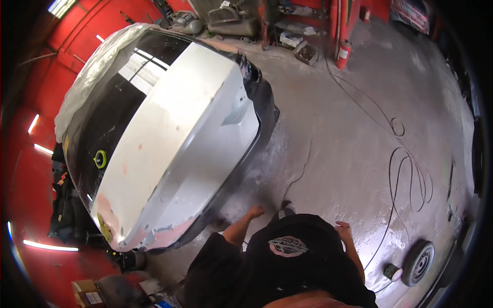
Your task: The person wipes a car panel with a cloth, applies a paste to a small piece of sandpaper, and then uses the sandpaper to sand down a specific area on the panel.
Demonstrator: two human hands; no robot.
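Note:
My left hand (pixel 255 211) is held low in front of my body, beside the rear end of a white car (pixel 190 97) and apart from it. Its fingers look curled in, and nothing shows in them. On my other side, my right hand (pixel 343 226) hangs over the floor with some fingers stretched out, holding nothing that I can see. Pinkish and grey patches mark the car's paint, and bare dark parts show where its bumper would sit. A yellow-green ring, like a tape roll (pixel 100 159), rests on the dark rear window (pixel 97 128). Plastic sheeting (pixel 82 82) covers the roof.
A hose (pixel 393 179) lies in loops across the concrete floor at right. Near it are a wheel (pixel 418 263) and a tin can (pixel 393 272). A red fire extinguisher (pixel 344 55) stands at the back, beside a crate (pixel 306 53). Cardboard boxes (pixel 86 291) sit at lower left.

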